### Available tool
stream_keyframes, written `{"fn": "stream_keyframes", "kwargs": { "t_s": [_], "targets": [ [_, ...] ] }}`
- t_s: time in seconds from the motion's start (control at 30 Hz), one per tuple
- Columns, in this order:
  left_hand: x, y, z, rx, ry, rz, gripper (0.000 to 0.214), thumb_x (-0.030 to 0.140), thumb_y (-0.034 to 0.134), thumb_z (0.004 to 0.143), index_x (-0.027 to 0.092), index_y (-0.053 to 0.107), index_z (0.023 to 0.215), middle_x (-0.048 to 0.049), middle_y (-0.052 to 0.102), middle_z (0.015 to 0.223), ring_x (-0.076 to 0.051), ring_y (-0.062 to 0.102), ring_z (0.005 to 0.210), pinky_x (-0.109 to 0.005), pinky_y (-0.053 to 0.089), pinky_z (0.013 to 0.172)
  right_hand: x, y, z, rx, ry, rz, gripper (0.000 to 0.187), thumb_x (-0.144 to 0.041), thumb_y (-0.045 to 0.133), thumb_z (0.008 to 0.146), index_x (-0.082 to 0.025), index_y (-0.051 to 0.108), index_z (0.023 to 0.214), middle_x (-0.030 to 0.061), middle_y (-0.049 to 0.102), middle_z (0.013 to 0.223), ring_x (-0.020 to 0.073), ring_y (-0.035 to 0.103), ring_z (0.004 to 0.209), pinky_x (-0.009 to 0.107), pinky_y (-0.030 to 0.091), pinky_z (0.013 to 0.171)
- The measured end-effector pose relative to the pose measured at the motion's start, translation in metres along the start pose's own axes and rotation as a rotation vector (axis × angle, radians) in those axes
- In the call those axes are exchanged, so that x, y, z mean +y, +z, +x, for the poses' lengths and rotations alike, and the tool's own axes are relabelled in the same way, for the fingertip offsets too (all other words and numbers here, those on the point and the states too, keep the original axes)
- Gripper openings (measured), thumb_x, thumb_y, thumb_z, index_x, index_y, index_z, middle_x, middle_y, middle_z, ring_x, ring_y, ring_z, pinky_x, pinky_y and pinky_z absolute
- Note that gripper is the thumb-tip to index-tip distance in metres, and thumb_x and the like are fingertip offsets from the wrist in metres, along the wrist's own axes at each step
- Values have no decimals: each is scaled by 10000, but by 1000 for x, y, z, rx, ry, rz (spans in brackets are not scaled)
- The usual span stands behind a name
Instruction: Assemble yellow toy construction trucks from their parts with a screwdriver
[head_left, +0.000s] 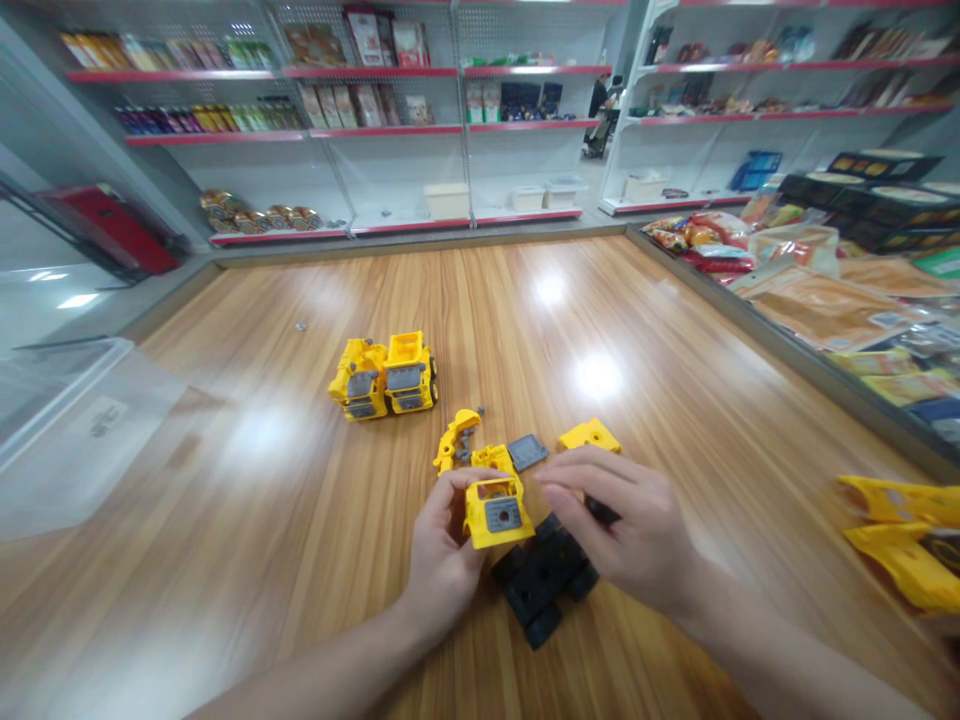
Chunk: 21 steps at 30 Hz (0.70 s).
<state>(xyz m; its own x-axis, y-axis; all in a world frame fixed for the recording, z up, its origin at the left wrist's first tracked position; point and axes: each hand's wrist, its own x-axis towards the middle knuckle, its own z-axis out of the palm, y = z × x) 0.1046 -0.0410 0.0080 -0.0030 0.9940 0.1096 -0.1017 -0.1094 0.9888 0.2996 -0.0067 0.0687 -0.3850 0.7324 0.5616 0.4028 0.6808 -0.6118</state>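
My left hand (442,545) is closed around a yellow toy cab part (497,512) with a grey front, holding it just above the wooden table (262,500). Just to its right, my right hand (622,525) is curled, fingertips near the cab, pinching a small dark piece I cannot make out. Under both hands lies a black toy chassis (541,580). Beyond them lie a yellow scoop arm (456,438), a grey flat plate (527,451) and a yellow block (589,436). Two assembled yellow toy trucks (386,378) stand side by side farther back.
A clear plastic box (67,420) sits at the table's left edge. More yellow toy parts (900,545) lie at the right edge. Snack packets (825,290) fill a display to the right. Shop shelves (375,130) with goods line the back wall.
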Motion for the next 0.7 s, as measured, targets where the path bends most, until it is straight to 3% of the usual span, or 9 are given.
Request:
{"fn": "stream_keyframes", "kwargs": {
  "t_s": [0.1, 0.27, 0.7],
  "targets": [
    [1, 2, 3, 40, 11, 6, 268, 263, 753, 772, 188, 613, 987, -83, 659, 1073, -236, 620, 1010, -332, 488, 890, 13, -4, 1, 8, 197, -250, 173, -224, 561, 926, -177, 673, 803, 25, 689, 737, 147, 634, 648, 266, 458, 628],
    [3, 3, 7, 67, -28, 3, 249, 231, 754, 761, 183, 629, 970, -82, 657, 1062, -223, 623, 979, -314, 510, 851, 39, -4, -2, -254, 341, -582, 242, -271, 529, 935, -197, 680, 760, 18, 709, 720, 152, 630, 600, 273, 377, 567],
    [1, 2, 6, 49, -46, 14, 233, 222, 733, 784, 189, 616, 983, -74, 641, 1082, -215, 606, 1014, -294, 491, 864, 45, 3, -8, -402, 414, -658, 143, -262, 605, 878, -211, 698, 782, 66, 733, 808, 226, 689, 755, 293, 429, 630]
  ]
}}
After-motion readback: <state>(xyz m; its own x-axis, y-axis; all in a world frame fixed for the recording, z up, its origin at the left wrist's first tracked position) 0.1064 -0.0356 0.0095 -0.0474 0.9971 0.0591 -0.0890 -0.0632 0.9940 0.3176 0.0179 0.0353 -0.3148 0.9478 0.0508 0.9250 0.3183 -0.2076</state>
